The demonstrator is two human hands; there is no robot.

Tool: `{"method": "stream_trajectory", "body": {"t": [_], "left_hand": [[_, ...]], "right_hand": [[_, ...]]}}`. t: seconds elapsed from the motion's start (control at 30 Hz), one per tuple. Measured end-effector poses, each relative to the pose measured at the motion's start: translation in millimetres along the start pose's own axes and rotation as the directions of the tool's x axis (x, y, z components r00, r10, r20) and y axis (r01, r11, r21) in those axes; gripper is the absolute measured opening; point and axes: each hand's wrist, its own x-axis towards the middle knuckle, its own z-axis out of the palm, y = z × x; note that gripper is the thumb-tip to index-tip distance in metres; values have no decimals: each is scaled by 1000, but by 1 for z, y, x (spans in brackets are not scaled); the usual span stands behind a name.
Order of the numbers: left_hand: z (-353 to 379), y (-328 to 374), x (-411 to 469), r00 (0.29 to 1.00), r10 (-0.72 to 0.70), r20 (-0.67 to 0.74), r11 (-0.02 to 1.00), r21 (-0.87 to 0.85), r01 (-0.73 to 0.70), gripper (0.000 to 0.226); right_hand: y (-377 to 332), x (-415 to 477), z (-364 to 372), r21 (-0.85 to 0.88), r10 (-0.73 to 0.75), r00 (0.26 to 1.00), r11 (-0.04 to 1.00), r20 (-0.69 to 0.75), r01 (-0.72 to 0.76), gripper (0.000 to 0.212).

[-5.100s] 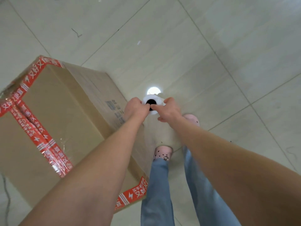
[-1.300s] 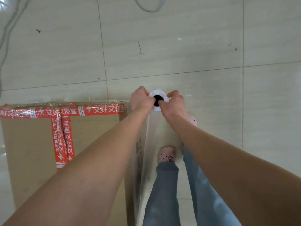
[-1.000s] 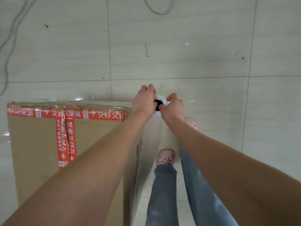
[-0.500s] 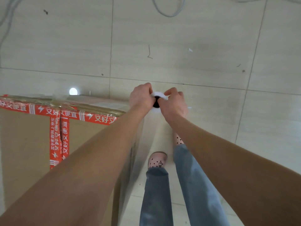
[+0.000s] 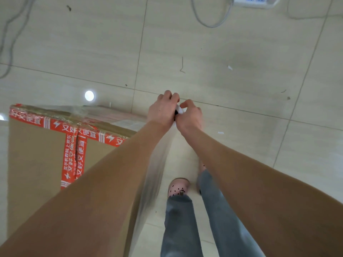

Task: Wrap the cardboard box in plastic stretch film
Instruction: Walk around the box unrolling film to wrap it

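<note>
Pale tiled floor (image 5: 241,43), cardboard box (image 5: 37,154), grey cables (image 5: 213,26), white power strip (image 5: 254,0)

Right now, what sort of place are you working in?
Probably an indoor packing or storage room: pale tiled floor, a taped cardboard box, and a power strip with its cable.

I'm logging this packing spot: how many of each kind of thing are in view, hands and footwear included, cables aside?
Cardboard box: 1
Stretch film roll: 1
Hands: 2, left hand, right hand
Pink slippers: 2
Power strip: 1
Total: 7
</note>
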Motion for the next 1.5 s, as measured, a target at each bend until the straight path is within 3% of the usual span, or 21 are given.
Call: {"method": "stream_trajectory", "body": {"t": [0.17, 0.53, 0.73, 0.83, 1.03, 1.13, 1.23, 1.3, 1.4, 1.5], "left_hand": [[-5, -6, 16, 999, 32, 15, 995, 90, -33, 24], [-15, -28, 25, 995, -36, 92, 999, 10, 35, 18], [-24, -40, 35, 944, -310, 110, 900, -287, 329, 12], [-29, -51, 39, 911, -390, 138, 850, -325, 413, 9], [-28, -82, 37, 830, -523, 193, 706, -447, 549, 24], [-33, -87, 36, 890, -434, 142, 805, -382, 454, 29], [-39, -81, 42, 985, -169, 16, 972, -163, 170, 35], [-42, -75, 49, 998, -54, -28, 998, -33, 53, 29], [-47, -71, 58, 999, -12, -47, 999, 42, 14, 18], [-51, -76, 63, 998, -58, -13, 998, -35, 57, 14]], "right_hand": [[-7, 5, 0, -46, -29, 999, 998, 15, 30, 20], [-15, 16, 5, -169, -65, 997, 983, 48, 72, 27], [-30, 25, 6, -185, -1, 993, 982, 115, 23, 54], [-48, 29, 16, -129, -13, 998, 991, 65, 22, 47], [-78, 38, 35, -196, -104, 993, 974, 47, 111, 36], [-81, 38, 38, -249, -119, 992, 960, 42, 125, 34], [-82, 37, 36, -280, -124, 991, 951, 44, 131, 33], [-83, 39, 33, -276, -119, 992, 953, 49, 128, 33], [-85, 42, 29, -291, -100, 994, 951, 41, 107, 30], [-85, 41, 27, -284, -90, 995, 954, 36, 97, 28]]}}
